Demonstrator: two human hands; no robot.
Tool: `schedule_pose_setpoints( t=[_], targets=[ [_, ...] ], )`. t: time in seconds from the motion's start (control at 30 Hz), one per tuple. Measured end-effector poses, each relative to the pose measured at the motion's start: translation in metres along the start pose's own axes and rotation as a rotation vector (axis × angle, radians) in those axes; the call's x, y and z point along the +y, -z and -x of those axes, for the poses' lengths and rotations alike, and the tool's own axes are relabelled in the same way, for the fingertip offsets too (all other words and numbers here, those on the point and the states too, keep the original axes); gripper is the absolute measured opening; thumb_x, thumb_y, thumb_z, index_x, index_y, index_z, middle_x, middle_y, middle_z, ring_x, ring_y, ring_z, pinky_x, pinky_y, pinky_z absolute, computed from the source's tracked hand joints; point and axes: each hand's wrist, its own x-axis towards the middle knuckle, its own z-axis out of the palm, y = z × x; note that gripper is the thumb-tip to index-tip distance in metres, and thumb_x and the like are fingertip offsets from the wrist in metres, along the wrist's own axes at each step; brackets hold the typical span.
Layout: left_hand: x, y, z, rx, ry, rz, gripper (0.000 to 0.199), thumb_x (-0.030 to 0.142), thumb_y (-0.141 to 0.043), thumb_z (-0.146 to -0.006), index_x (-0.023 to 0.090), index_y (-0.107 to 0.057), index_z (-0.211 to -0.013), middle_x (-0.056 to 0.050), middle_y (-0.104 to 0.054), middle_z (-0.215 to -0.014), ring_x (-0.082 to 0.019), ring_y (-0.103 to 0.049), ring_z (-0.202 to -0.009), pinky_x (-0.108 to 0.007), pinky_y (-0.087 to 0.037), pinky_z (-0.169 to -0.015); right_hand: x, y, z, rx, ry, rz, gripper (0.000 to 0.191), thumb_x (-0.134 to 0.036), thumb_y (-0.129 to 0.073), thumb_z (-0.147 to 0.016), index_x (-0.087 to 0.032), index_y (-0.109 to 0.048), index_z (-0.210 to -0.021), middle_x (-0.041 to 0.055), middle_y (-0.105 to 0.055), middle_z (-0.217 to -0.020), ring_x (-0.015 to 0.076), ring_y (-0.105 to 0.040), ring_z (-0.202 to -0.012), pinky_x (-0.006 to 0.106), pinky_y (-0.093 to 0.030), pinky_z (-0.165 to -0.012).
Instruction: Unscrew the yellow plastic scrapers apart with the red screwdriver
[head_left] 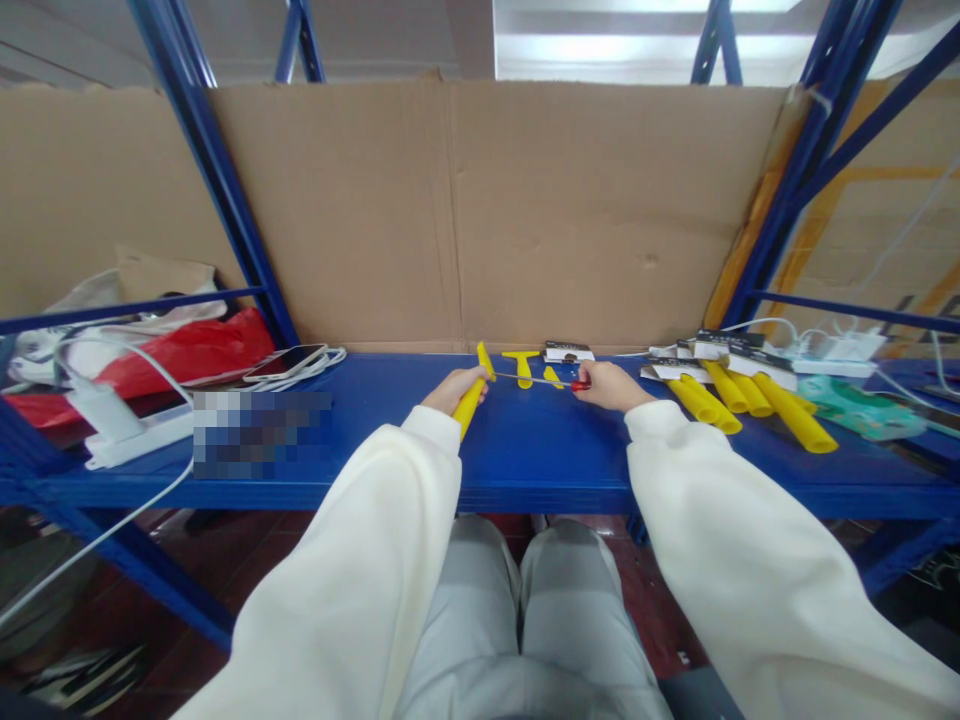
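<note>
My left hand [455,388] is closed around a yellow T-shaped tool [468,405], whose head sticks up past my fingers. My right hand [606,385] grips the red handle of a screwdriver [580,386]. The screwdriver's thin shaft points left and its tip reaches the head of the yellow tool. Behind the shaft, a yellow T-shaped piece [523,368] lies on the blue shelf, with a small yellow piece [553,377] to its right. A black and white card [568,352] lies near the cardboard.
Several yellow handles with cards [739,385] are piled on the right of the blue shelf [545,460], beside a teal packet [862,408]. On the left are a power strip [142,438], a phone [288,362], cables and a red bag [196,352]. Cardboard [480,215] stands behind.
</note>
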Motion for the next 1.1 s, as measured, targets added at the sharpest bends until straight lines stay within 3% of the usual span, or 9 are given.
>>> schedule_pose_setpoints(
  t=[0.27,0.37,0.67,0.93,1.1],
  targets=[
    [0.006,-0.001,0.009,-0.035,0.065,0.008,0.010,0.012,-0.058,-0.081,0.017,-0.062,-0.074,0.003,-0.049,-0.045,-0.011,-0.045,-0.038,-0.019,-0.036,-0.037,-0.007,0.008,0.003,-0.024,-0.034,0.085,0.012,-0.027,-0.059,-0.084,-0.022,-0.064,-0.094,0.0079,-0.076,-0.089,0.0253,-0.069,-0.087,0.032,-0.042,-0.077],
    [0.005,-0.002,0.008,-0.028,0.068,-0.008,0.013,0.012,-0.057,-0.083,0.017,-0.061,-0.072,0.002,-0.049,-0.045,-0.011,-0.045,-0.038,-0.018,-0.036,-0.037,-0.008,0.010,0.003,-0.064,-0.045,0.092,0.011,-0.024,-0.059,-0.082,-0.022,-0.064,-0.091,0.0083,-0.077,-0.093,0.0265,-0.069,-0.091,0.034,-0.042,-0.081],
    [0.002,-0.001,0.003,-0.041,0.058,0.016,0.008,0.013,-0.059,-0.080,0.016,-0.064,-0.075,0.002,-0.049,-0.045,-0.011,-0.045,-0.038,-0.020,-0.036,-0.038,-0.007,0.005,0.003,-0.082,-0.057,0.094,0.009,-0.027,-0.064,-0.079,-0.024,-0.064,-0.088,0.0072,-0.075,-0.082,0.0238,-0.069,-0.080,0.029,-0.042,-0.066],
    [0.004,-0.002,0.007,-0.022,0.069,-0.008,0.012,0.011,-0.056,-0.083,0.016,-0.063,-0.074,0.002,-0.050,-0.045,-0.011,-0.046,-0.039,-0.019,-0.037,-0.038,-0.012,0.013,0.006,-0.131,-0.079,0.089,0.010,-0.027,-0.061,-0.080,-0.023,-0.067,-0.087,0.0074,-0.077,-0.093,0.0273,-0.070,-0.092,0.034,-0.046,-0.079],
    [0.005,-0.002,0.007,-0.025,0.074,-0.001,0.011,0.011,-0.056,-0.081,0.016,-0.064,-0.075,0.002,-0.049,-0.044,-0.011,-0.045,-0.038,-0.019,-0.037,-0.037,-0.011,0.011,0.005,-0.125,-0.081,0.076,0.009,-0.025,-0.064,-0.079,-0.022,-0.066,-0.087,0.0090,-0.076,-0.089,0.0250,-0.070,-0.085,0.029,-0.044,-0.068]
  ],
)
